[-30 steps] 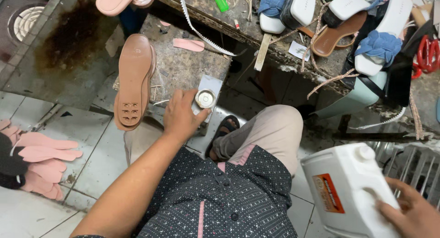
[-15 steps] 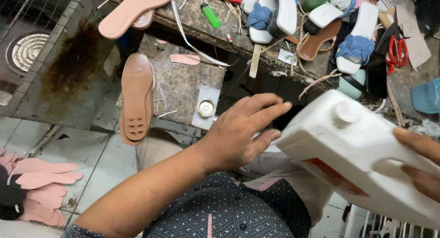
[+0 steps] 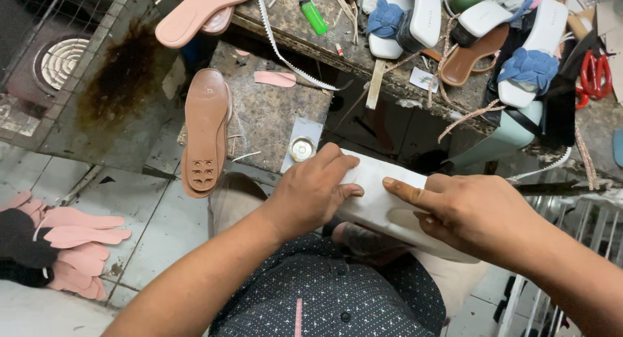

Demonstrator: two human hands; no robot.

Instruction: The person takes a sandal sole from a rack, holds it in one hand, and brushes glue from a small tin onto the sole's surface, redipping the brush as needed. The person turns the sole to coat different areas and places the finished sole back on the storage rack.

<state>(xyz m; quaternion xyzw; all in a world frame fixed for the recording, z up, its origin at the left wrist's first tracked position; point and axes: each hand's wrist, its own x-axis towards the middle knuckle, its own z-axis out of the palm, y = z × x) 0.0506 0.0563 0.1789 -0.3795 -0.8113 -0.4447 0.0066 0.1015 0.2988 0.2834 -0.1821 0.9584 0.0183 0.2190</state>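
Observation:
A white plastic jug (image 3: 383,204) lies across my lap, held between both hands. My left hand (image 3: 311,191) grips its left end, fingers wrapped over the top. On its right side rests my right hand (image 3: 470,213), index finger stretched along the jug. Just beyond my left hand a small round metal tin (image 3: 302,149) sits on a grey card at the edge of a low stone block (image 3: 272,116). A brown shoe sole (image 3: 204,129) lies lengthwise on the block's left side.
The cluttered bench (image 3: 389,71) ahead holds white and blue sandals (image 3: 415,19), a green lighter (image 3: 314,15), a pink sole (image 3: 195,12) and red scissors (image 3: 594,74). Pink insoles (image 3: 78,236) lie piled on the tiled floor at left. A wire rack (image 3: 558,298) stands at right.
The jug came from my right side onto my lap. My left hand left the tin and took hold of the jug, and the right hand shifted onto its top.

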